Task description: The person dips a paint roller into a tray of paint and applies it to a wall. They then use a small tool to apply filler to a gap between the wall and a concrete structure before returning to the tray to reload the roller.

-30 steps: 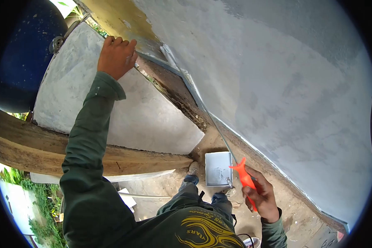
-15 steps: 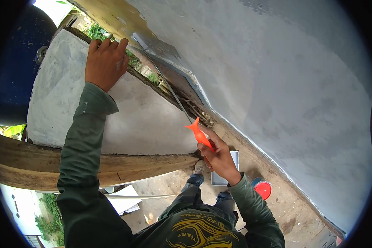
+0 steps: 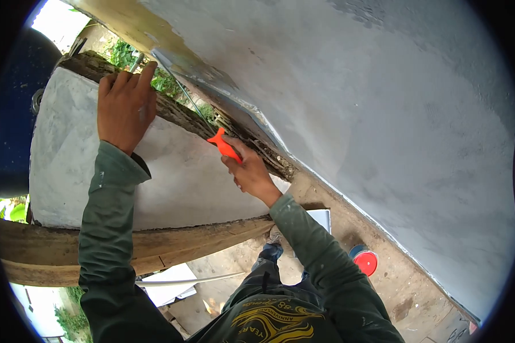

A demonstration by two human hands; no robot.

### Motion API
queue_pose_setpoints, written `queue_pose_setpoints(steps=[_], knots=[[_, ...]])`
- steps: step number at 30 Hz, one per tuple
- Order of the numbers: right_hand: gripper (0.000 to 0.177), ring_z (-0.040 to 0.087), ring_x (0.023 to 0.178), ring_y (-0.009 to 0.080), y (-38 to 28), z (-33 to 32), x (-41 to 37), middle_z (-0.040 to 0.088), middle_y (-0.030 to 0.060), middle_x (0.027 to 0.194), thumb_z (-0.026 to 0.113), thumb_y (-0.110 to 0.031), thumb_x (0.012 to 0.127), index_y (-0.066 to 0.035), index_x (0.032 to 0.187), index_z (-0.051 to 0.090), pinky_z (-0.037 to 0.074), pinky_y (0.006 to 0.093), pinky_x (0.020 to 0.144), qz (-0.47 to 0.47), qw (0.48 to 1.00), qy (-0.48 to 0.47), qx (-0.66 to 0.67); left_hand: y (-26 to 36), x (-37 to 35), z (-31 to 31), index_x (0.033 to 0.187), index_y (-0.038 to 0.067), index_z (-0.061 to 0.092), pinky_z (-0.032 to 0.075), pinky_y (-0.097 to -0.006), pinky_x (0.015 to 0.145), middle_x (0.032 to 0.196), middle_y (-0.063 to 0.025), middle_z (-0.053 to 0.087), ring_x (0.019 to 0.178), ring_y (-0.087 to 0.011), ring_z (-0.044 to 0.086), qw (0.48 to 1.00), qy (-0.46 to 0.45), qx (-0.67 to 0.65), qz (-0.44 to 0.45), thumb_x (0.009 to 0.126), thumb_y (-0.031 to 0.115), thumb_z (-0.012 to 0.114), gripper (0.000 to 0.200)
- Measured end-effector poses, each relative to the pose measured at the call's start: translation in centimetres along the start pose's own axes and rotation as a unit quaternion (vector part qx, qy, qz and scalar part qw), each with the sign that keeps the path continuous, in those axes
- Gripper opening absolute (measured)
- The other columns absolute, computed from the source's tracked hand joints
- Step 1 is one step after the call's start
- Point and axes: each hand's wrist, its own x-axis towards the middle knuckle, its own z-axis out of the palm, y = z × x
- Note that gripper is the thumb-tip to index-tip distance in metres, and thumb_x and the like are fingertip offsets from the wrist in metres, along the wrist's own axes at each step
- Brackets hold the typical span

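Observation:
My right hand (image 3: 247, 171) is closed round the orange handle of a paint roller (image 3: 226, 147). The roller's long thin rod runs up and left through the gap between a low plastered wall and the big grey wall. Its roller end lies against the big wall's yellow-brown lower part (image 3: 171, 33). My left hand (image 3: 126, 108) is hooked over the rough, unplastered top edge of the low wall (image 3: 177, 194), fingers curled and fingertips hidden behind it. A grey rod-like piece (image 3: 136, 62) shows just beyond those fingers.
The big grey wall (image 3: 383, 114) fills the right side. A wooden beam (image 3: 212, 240) crosses below the low wall. On the ground are a white paint tray (image 3: 320, 219) and a container with a red top (image 3: 365, 263). A dark blue drum (image 3: 8, 120) stands left.
My right hand has moved up and left with the roller, pushing it further into the gap. The left hand keeps its hold on the edge; the view has shifted slightly.

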Motion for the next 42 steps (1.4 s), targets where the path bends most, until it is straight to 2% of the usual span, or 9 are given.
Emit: queue_pose_setpoints(steps=[3, 14, 16, 26, 28, 29, 31, 34, 42], knots=[[0.054, 0.052, 0.051, 0.0098, -0.6, 0.6, 2.2, 0.057, 0.0018, 0.077, 0.063, -0.028, 0.102, -0.024, 0.153, 0.049, 0.043, 0.0282, 0.042, 0.009, 1.0, -0.009, -0.013, 0.0, 0.1, -0.1, 0.151, 0.014, 0.05, 0.043, -0.038, 0.095, 0.096, -0.0008, 0.068, 0.095, -0.0211, 0.06, 0.999, -0.016, 0.034, -0.023, 0.09, 0.006, 0.066, 0.064], [0.052, 0.05, 0.051, 0.0069, 2.0, -2.9, -5.7, 0.054, -0.0011, 0.076, 0.062, -0.025, 0.104, -0.023, 0.154, 0.049, 0.04, 0.0264, 0.042, -0.035, 0.999, 0.01, -0.014, 0.1, 0.0, 0.1, 0.158, 0.018, 0.042, 0.043, -0.0383, 0.096, 0.092, -0.0032, 0.066, 0.092, -0.0203, 0.058, 1.0, -0.004, 0.025, -0.018, 0.089, 0.002, 0.064, 0.075], [0.052, 0.051, 0.051, 0.008, 0.4, -2.6, -4.7, 0.054, -0.0005, 0.075, 0.062, -0.024, 0.103, -0.021, 0.154, 0.049, 0.04, 0.0268, 0.043, 0.017, 0.999, 0.006, -0.033, 0.1, 0.0, -0.1, 0.159, 0.018, 0.042, 0.043, -0.0384, 0.096, 0.092, -0.0031, 0.065, 0.092, -0.0203, 0.058, 0.999, -0.018, 0.023, -0.021, 0.089, 0.002, 0.064, 0.075], [0.051, 0.056, 0.052, 0.0139, 1.5, 1.0, 6.3, 0.061, 0.0051, 0.077, 0.064, -0.024, 0.101, -0.019, 0.151, 0.053, 0.047, 0.0337, 0.046, -0.068, 0.993, 0.027, -0.096, 0.1, 0.1, 0.0, 0.159, 0.018, 0.04, 0.043, -0.0375, 0.094, 0.096, -0.0009, 0.067, 0.095, -0.02, 0.059, 0.998, -0.018, 0.054, -0.022, 0.089, 0.007, 0.067, 0.075], [0.052, 0.072, 0.099, 0.0387, 0.9, 1.3, 7.1, 0.069, 0.0235, 0.125, 0.065, -0.025, 0.098, -0.012, 0.147, 0.054, 0.057, 0.045, 0.087, -0.049, 0.991, 0.024, -0.126, 0.2, 0.2, 0.0, 0.16, 0.019, 0.04, 0.043, -0.0373, 0.094, 0.095, -0.0006, 0.067, 0.095, -0.0199, 0.06, 0.998, -0.03, 0.051, -0.029, 0.089, 0.007, 0.067, 0.076], [0.052, 0.072, 0.099, 0.0387, 0.6, 1.6, 7.4, 0.069, 0.0235, 0.125, 0.065, -0.025, 0.098, -0.012, 0.147, 0.054, 0.057, 0.045, 0.087, -0.049, 0.991, 0.023, -0.125, 0.1, 0.1, 0.0, 0.16, 0.019, 0.04, 0.043, -0.0372, 0.095, 0.094, -0.0003, 0.066, 0.095, -0.0197, 0.06, 0.998, -0.023, 0.043, -0.027, 0.089, 0.007, 0.066, 0.077], [0.052, 0.058, 0.053, 0.0152, 0.1, 2.1, 8.0, 0.063, 0.0063, 0.077, 0.064, -0.023, 0.1, -0.019, 0.15, 0.053, 0.049, 0.0345, 0.047, -0.04, 0.996, 0.022, -0.073, 0.1, 0.1, 0.0, 0.16, 0.019, 0.04, 0.043, -0.037, 0.095, 0.093, 0.0, 0.065, 0.095, -0.0195, 0.059, 0.999, -0.017, 0.036, -0.025, 0.089, 0.006, 0.066, 0.077], [0.051, 0.066, 0.058, 0.0246, -0.9, 1.9, 9.1, 0.073, 0.0179, 0.098, 0.065, -0.021, 0.098, -0.012, 0.147, 0.055, 0.055, 0.0416, 0.056, -0.005, 0.997, 0.005, -0.076, 0.1, 0.2, 0.1, 0.161, 0.02, 0.039, 0.043, -0.037, 0.095, 0.093, 0.0001, 0.065, 0.095, -0.0191, 0.059, 0.999, -0.005, 0.037, -0.019, 0.088, 0.005, 0.066, 0.079], [0.052, 0.065, 0.054, 0.0242, -1.8, 1.9, 10.4, 0.073, 0.0178, 0.089, 0.066, -0.021, 0.097, -0.013, 0.148, 0.055, 0.053, 0.0411, 0.055, -0.023, 0.996, 0.0, -0.086, 0.1, 0.2, 0.0, 0.161, 0.021, 0.038, 0.043, -0.0381, 0.095, 0.093, 0.0002, 0.066, 0.093, -0.0189, 0.06, 0.999, -0.013, 0.038, -0.023, 0.089, 0.004, 0.066, 0.079]])
